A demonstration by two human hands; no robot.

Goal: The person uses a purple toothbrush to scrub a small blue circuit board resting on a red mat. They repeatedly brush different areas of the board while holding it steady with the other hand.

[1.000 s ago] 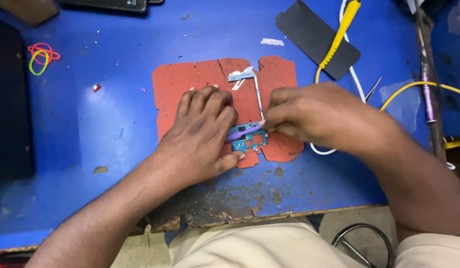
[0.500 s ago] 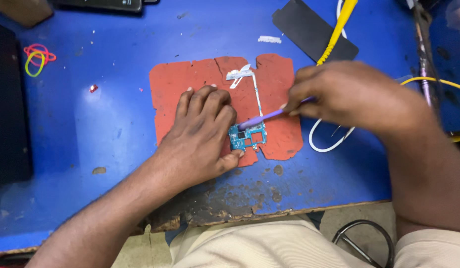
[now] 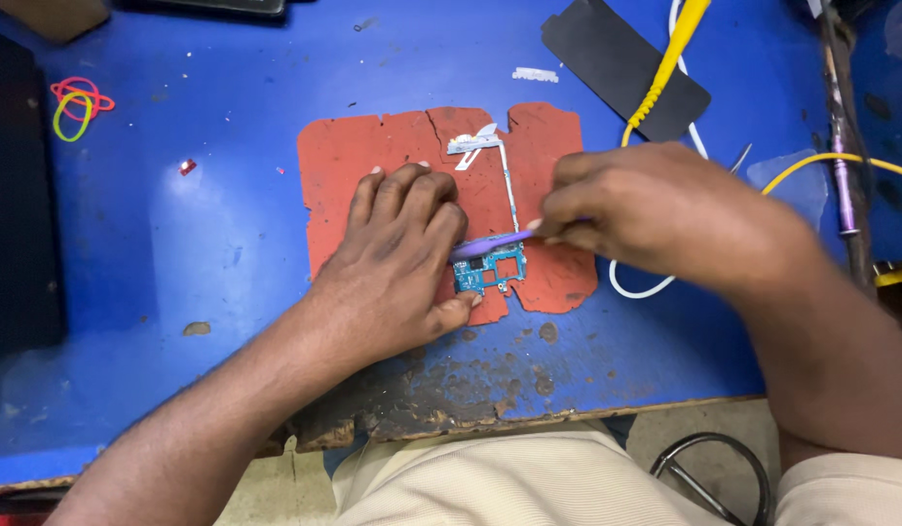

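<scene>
- Circuit board (image 3: 490, 269), small and teal-blue with a square cutout, is lying on the red mat (image 3: 373, 156), just beside the left fingertips.
- Left hand (image 3: 397, 258) is pressing flat, fingers spread narrowly, thumb touching the board's lower edge.
- Right hand (image 3: 656, 209) is pinching a thin purple tool (image 3: 495, 242), whose tip is resting at the board's top edge, between both hands' fingers.

blue worktable (image 3: 207, 244) | worn front edge | grey floor (image 3: 665, 438)
</scene>
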